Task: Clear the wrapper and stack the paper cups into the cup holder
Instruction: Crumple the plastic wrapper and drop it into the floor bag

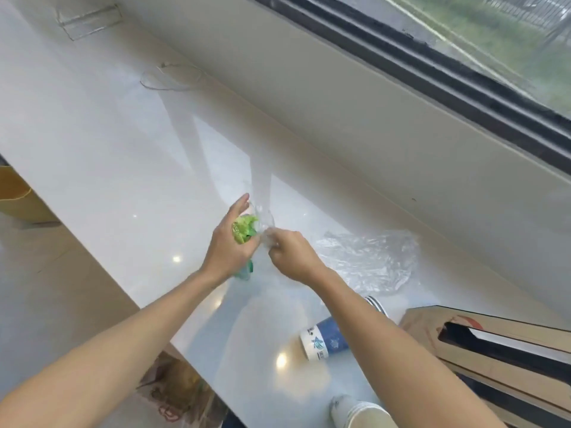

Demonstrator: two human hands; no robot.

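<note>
Around you, the white glossy worktop (117,156) ran along a pale sill under a dark-framed window (463,57). A second sheet of clear crumpled plastic (367,261) lay on the worktop just to the right of your hands. Nearer you, a brown cardboard box (494,359) with a long slot sat at the right edge, and a blue and white stack of paper cups (324,338) lay on its side beside it, partly hidden under your right forearm. Another pale cup (358,412) showed at the bottom edge. Far up the worktop stood a clear item (89,21) too faint to identify. Nothing lay between your hands and the cups except your own forearm.

The wrapper (247,230) was a crumpled wad of clear film with bright green print, held above the worktop. Your left hand (228,245) was closed around the green part, forefinger stretched out, and your right hand (290,254) pinched the clear film just beside it, so both hands met on the wrapper.
</note>
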